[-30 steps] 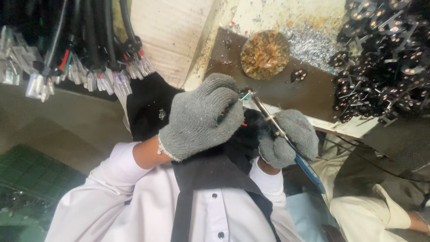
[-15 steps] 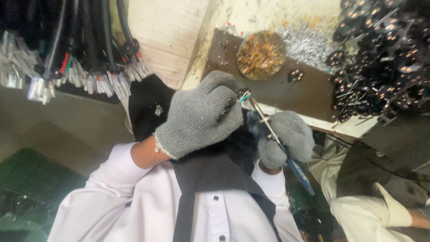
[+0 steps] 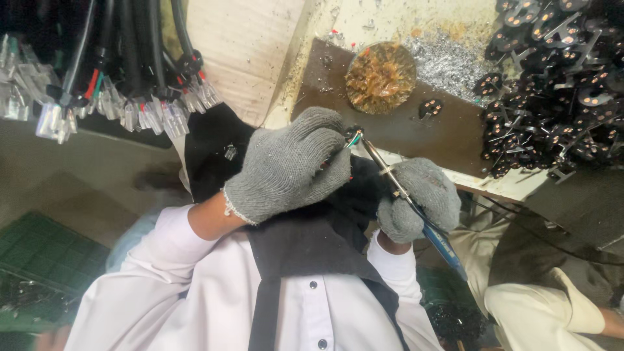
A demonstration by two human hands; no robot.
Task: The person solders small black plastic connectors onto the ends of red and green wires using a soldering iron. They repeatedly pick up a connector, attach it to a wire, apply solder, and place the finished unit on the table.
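My gloved left hand (image 3: 289,166) pinches a small black connector (image 3: 353,134) with coloured wires; my right hand (image 3: 419,198) grips the soldering iron (image 3: 406,195), tip touching it. This joint looks underway. Beyond, a heap of black connector parts (image 3: 552,84) lies on the bench.

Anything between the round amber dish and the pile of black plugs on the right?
In the head view, a patch of silvery metal shavings lies between the amber dish and the black plug pile, plus one stray plug on the brown board.
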